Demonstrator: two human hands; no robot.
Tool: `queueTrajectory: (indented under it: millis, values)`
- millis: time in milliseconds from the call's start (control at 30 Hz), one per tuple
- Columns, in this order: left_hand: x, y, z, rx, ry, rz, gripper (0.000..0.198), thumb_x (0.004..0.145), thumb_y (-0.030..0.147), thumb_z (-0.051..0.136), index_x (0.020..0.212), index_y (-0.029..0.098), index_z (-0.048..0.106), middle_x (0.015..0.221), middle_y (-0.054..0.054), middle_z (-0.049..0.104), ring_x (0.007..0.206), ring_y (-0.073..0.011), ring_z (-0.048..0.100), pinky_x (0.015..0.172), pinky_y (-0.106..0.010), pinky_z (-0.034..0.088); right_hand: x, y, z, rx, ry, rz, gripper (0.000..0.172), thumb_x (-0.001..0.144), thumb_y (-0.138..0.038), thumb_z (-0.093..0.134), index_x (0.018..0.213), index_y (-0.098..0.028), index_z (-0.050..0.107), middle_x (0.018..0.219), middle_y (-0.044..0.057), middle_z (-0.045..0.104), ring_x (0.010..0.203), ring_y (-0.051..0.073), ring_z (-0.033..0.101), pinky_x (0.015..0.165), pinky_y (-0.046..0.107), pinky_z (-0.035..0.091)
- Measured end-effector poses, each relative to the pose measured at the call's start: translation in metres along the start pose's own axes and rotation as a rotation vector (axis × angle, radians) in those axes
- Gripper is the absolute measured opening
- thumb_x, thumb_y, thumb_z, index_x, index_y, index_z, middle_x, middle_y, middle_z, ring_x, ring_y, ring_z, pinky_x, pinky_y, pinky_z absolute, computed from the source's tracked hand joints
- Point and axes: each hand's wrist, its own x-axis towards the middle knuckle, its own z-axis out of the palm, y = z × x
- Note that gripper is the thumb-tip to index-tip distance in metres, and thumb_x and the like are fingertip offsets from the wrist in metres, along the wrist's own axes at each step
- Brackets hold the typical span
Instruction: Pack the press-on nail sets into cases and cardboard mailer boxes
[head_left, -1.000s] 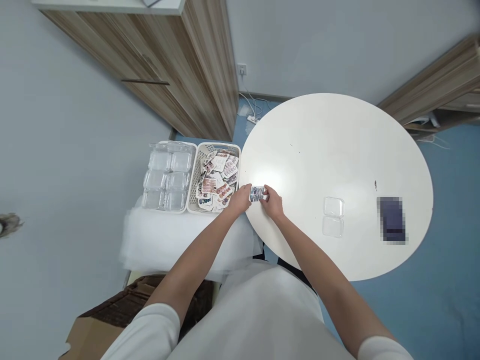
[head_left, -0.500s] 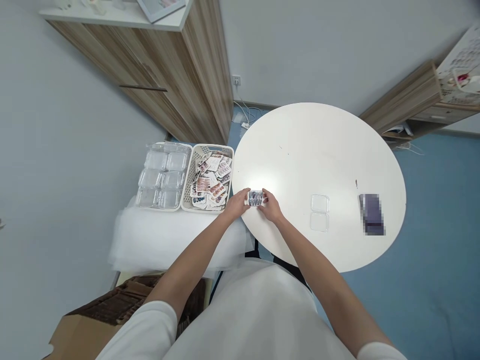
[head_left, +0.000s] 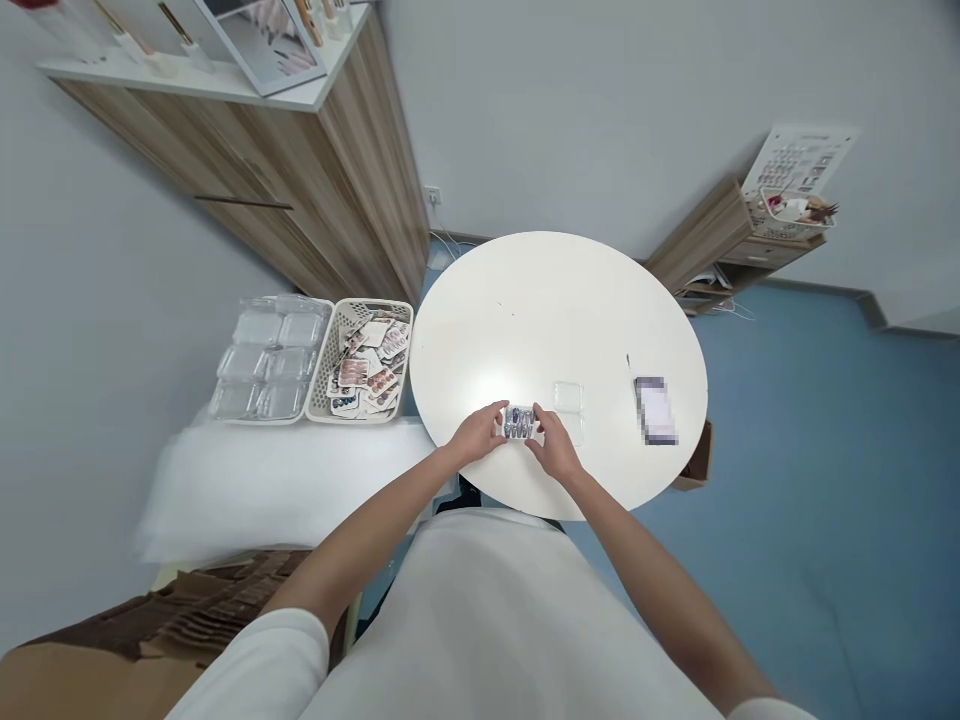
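Observation:
Between my two hands is a small white card of press-on nails (head_left: 519,422), with rows of dark, shiny nails facing up. My left hand (head_left: 478,433) pinches its left edge, and my right hand (head_left: 556,445) grips the right edge. The card is held over the near part of the round white table (head_left: 555,290). Just right of it lies an opened clear plastic case (head_left: 568,398), partly behind my right hand. To the left, a white basket (head_left: 313,405) holds many more nail cards (head_left: 367,365).
Clear plastic cases (head_left: 262,350) fill another basket at the far left. A pixelated phone-like object (head_left: 656,410) lies on the table's right side. White wrapping sheet (head_left: 277,490) and a cardboard box (head_left: 97,680) are at lower left. A wooden cabinet (head_left: 300,200) stands behind.
My hands have carried the nail card rightward over the table, closer to the opened clear case. The whole view has also shifted as my head turned right.

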Motion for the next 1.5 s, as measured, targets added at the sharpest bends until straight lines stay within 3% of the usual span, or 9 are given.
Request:
queueTrajectory:
  millis: [300,567,767,933,1233,1500]
  values:
    - [0.017,0.045,0.062,0.070,-0.037,-0.027,0.064,0.069,0.017,0.058,0.128,0.021,0.031,0.099,-0.003,0.056,0.069,-0.0120,0.055,0.068,-0.027,0.045,-0.037,0.070,-0.030,0.052,0.003,-0.027,0.066,0.075,-0.023,0.051,0.134,-0.028,0.020,0.104,0.006,0.048,0.083,0.018,0.051,0.076,0.039,0.047]
    - [0.029,0.057,0.100,0.074,-0.021,-0.074,0.062,0.071,0.020,0.059,0.127,0.023,0.032,0.097,-0.001,0.056,0.068,-0.0116,0.055,0.068,-0.026,0.046,-0.044,0.114,-0.045,0.061,-0.055,-0.040,0.064,0.076,-0.024,0.051,0.133,-0.027,0.022,0.105,0.006,0.049,0.085,0.019,0.051,0.076,0.037,0.047]
    - [0.039,0.054,0.108,0.223,0.011,-0.115,0.061,0.069,0.028,0.062,0.124,0.026,0.036,0.111,-0.005,0.047,0.090,-0.0189,0.053,0.069,-0.029,0.045,-0.030,0.131,-0.051,-0.040,-0.055,-0.105,0.062,0.072,-0.027,0.057,0.128,-0.024,0.033,0.114,0.008,0.046,0.108,0.025,0.041,0.089,0.042,0.040]
    - [0.052,0.051,0.109,0.351,0.058,-0.107,0.063,0.064,0.027,0.068,0.121,0.026,0.041,0.120,-0.008,0.041,0.111,-0.0269,0.038,0.085,-0.037,0.038,-0.016,0.136,-0.053,-0.152,-0.082,-0.107,0.062,0.068,-0.029,0.062,0.125,-0.024,0.038,0.123,0.010,0.041,0.114,0.028,0.037,0.090,0.043,0.037]
    - [0.070,0.045,0.110,0.335,0.018,-0.141,0.063,0.066,0.025,0.066,0.123,0.026,0.039,0.110,-0.007,0.048,0.097,-0.0248,0.046,0.079,-0.035,0.039,0.002,0.141,-0.053,-0.226,-0.133,-0.119,0.060,0.071,-0.031,0.059,0.126,-0.024,0.036,0.116,0.009,0.049,0.105,0.027,0.043,0.083,0.042,0.037]
    - [0.069,0.032,0.117,0.259,0.044,-0.086,0.066,0.067,0.020,0.064,0.126,0.026,0.036,0.109,-0.007,0.047,0.097,-0.0233,0.046,0.081,-0.036,0.039,0.005,0.143,-0.051,-0.238,-0.109,-0.135,0.060,0.070,-0.032,0.061,0.125,-0.024,0.038,0.115,0.008,0.051,0.101,0.028,0.044,0.080,0.040,0.038]
